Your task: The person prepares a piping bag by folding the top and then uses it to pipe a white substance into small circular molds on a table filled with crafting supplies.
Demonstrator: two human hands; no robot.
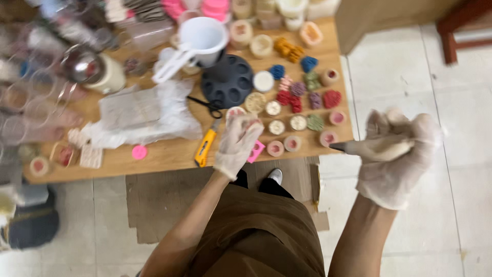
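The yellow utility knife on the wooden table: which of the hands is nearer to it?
Left. The left hand hovers just right of the yellow utility knife; the right hand is far right, off the wooden table, gripping a piping bag.

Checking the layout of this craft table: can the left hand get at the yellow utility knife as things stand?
Probably yes. The left hand hovers at the table's near edge, right beside the yellow utility knife, with nothing lying between them. It seems to be holding a small pink piece, which might need setting down first.
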